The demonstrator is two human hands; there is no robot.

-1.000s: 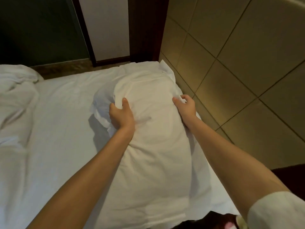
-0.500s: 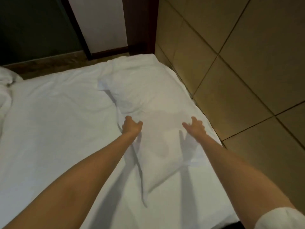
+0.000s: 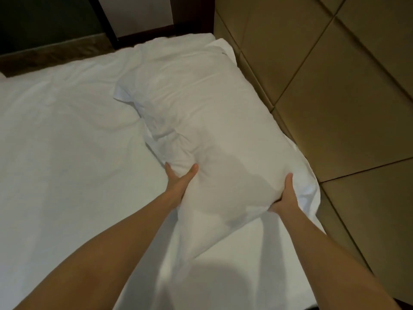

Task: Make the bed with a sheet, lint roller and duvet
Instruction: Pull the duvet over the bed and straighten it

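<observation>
A white pillow (image 3: 207, 121) lies lengthwise along the right side of the bed, against the padded headboard. My left hand (image 3: 180, 179) grips its near left side, thumb on top and fingers tucked under. My right hand (image 3: 285, 194) grips the near right side the same way. The pillow's near end bulges up between my hands. A white sheet (image 3: 67, 135) covers the mattress, with light creases. No lint roller or duvet shows in this view.
A tan padded headboard (image 3: 335, 97) with dark seams runs along the right of the bed. Beyond the far edge of the bed are a brown floor strip (image 3: 51, 52) and a dark door frame (image 3: 105, 25).
My hands rested on top of the pillow before; now both hold its near end at the sides and it bulges upward. The rumpled white bedding at the left is out of view.
</observation>
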